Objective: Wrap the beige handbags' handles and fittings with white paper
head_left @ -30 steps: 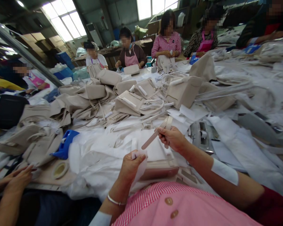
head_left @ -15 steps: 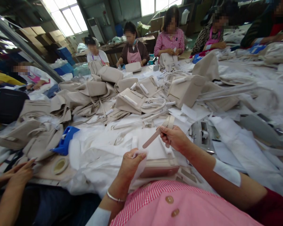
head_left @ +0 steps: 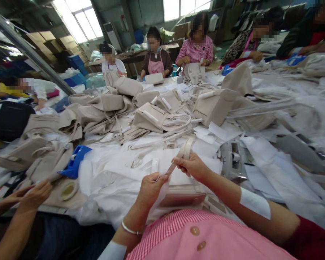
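Note:
My right hand point(head_left: 193, 167) is closed on a beige strap point(head_left: 184, 148), which loops up above the fingers while one flat end slants down to the left. That end meets my left hand point(head_left: 152, 188), whose thumb and fingers are pinched on a thin white wrapping sheet point(head_left: 161, 196). The sheet hangs down below the fingers, and whether they also grip the strap's tip is hard to tell. Just beneath both hands lies a beige bag point(head_left: 182, 199) with a pinkish-brown panel, partly under white wrapping.
Beige handbags point(head_left: 148, 117) are heaped across the table with white paper. A blue tape dispenser point(head_left: 75, 161) and a tape roll point(head_left: 68, 190) lie left, a grey dispenser point(head_left: 232, 159) right. A co-worker's hands point(head_left: 34, 198) are at lower left; several people work opposite.
My right hand has moved left and down with the strap, bringing its flat end to my left hand. The co-worker's hands at lower left have shifted right.

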The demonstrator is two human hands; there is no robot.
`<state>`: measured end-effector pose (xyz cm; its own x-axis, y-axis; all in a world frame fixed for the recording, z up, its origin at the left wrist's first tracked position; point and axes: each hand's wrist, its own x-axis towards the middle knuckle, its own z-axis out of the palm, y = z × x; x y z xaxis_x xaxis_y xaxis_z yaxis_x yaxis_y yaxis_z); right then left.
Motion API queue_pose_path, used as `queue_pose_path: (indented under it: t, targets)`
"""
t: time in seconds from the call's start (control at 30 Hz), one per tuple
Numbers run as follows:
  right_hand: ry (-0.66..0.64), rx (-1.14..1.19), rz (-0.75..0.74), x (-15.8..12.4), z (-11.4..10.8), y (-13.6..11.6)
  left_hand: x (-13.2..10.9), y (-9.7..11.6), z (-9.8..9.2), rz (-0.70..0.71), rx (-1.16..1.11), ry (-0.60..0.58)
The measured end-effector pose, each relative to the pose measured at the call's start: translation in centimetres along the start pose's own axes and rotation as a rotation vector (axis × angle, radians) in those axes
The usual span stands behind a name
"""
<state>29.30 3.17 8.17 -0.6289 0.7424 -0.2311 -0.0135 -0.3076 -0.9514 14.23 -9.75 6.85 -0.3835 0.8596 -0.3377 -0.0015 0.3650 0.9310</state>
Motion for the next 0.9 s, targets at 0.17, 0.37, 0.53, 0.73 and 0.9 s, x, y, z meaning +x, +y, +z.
queue_pose_path:
  t: [0.17,0.37,0.53,0.73,0.9]
  targets:
    - [-0.175,-0.075,-0.052,-0.4,1.9,2.5,-0.1,-0.1,0.1,0.007,0.096,-0.046]
    - [-0.169,0.008,0.195,-0.1,1.3,1.7,-0.2,-0.9,0.4,-0.083,-0.035,-0.051]
    - [-0.187,-0.030,0.139,-0.7,2.1,2.0,0.0,-0.5,0.4,-0.042,0.071,-0.103]
    - [-0.006,-0.076,0.135,0.4,0.8,2.9,0.1,1.0,-2.9,0.120,0.153,-0.021]
    - [-0.008,-0.146,0.065,0.8,0.8,2.2,-0.3,3.3,-4.2,0.324,0.359,-0.035]
